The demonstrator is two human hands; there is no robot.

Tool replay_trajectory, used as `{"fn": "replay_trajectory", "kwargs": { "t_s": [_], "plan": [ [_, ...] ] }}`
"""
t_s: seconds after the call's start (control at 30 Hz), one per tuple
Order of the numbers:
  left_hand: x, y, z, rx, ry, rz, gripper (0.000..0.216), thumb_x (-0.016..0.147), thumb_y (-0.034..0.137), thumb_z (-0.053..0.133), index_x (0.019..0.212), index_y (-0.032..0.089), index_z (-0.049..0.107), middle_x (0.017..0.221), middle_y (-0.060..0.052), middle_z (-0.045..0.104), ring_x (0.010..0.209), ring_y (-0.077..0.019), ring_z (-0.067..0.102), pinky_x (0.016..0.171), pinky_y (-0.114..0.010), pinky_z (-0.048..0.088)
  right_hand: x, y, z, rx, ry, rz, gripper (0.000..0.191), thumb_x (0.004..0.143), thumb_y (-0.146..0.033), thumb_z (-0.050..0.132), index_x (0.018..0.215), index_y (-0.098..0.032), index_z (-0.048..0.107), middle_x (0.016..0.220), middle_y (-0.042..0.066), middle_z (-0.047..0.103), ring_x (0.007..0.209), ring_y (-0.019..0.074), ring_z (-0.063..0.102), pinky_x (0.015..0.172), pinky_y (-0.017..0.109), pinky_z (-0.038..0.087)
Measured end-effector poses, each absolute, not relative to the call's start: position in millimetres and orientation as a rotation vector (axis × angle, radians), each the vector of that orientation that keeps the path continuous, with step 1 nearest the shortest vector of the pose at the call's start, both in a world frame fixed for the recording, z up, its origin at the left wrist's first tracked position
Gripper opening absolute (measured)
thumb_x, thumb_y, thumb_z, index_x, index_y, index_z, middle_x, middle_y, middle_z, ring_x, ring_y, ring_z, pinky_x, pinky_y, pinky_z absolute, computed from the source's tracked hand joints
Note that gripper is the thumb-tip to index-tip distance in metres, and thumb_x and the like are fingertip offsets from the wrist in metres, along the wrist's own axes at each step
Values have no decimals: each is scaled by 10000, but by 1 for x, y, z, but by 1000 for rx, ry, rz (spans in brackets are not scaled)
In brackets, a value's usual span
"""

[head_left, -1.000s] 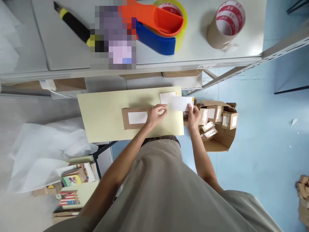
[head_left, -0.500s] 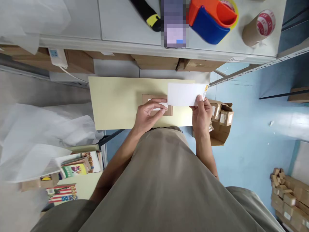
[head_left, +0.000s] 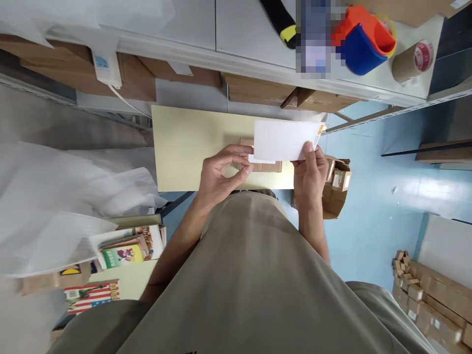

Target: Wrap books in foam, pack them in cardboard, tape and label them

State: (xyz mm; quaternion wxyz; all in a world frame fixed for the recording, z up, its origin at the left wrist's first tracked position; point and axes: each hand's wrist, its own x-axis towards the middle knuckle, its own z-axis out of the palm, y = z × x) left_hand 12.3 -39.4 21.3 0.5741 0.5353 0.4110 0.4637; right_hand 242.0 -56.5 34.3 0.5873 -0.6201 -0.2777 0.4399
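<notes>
My right hand (head_left: 310, 172) pinches a white paper sheet (head_left: 282, 140) near its lower right corner, thumb on top. An orange-yellow mark and small print show along the sheet's right end. My left hand (head_left: 224, 172) is at the sheet's left edge, thumb and fingers apart; whether a fingertip touches the paper I cannot tell. Below the sheet a small flat cardboard box (head_left: 271, 167) with a white label lies on the pale yellow board (head_left: 191, 147). The sheet and my left fingers partly cover it.
A grey-white table (head_left: 254, 37) ahead bears a black-and-yellow tool (head_left: 282, 24), an orange-and-blue tape dispenser (head_left: 368, 46) and a tape roll (head_left: 413, 61). An open carton (head_left: 334, 201) with small boxes stands at right. White wrapping (head_left: 73, 196) and books (head_left: 127, 250) lie at left.
The view has turned and shifted. My left thumb and fingers have spread further apart and moved left relative to the box. My right hand still holds the sheet.
</notes>
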Motion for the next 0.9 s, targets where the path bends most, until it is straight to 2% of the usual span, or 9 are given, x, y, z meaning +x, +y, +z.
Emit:
{"fn": "replay_trajectory", "kwargs": {
  "t_s": [0.2,0.37,0.57,0.9],
  "plan": [
    [-11,-36,19,1238,918,1097,213,951,500,884,897,298,850,1234,-47,826,1295,-289,761,1118,-526,644,217,-60,44,-1439,-646,1002,385,941,-645,832,1059,-281,796,1184,44,821,1188,239,765,870,353,685],
    [-16,-29,22,1227,861,1090,237,935,529,894,890,299,862,1247,-54,830,1314,-307,761,1136,-548,640,210,-61,53,-1421,-645,982,375,941,-640,826,1042,-280,799,1192,48,826,1208,245,760,933,387,691],
    [-14,-22,27,1232,874,1070,306,901,589,910,864,290,857,1272,-58,830,1321,-320,758,1142,-567,642,211,-59,60,-1430,-669,945,349,963,-620,794,1059,-285,818,1257,60,821,1271,249,743,991,394,687],
    [2,-23,30,1241,899,1072,270,913,560,901,871,297,859,1238,-54,838,1327,-325,755,1146,-581,639,229,-52,68,-1424,-697,988,295,1003,-582,770,1092,-308,833,1355,40,810,1331,241,734,1066,408,677]
  ]
}}
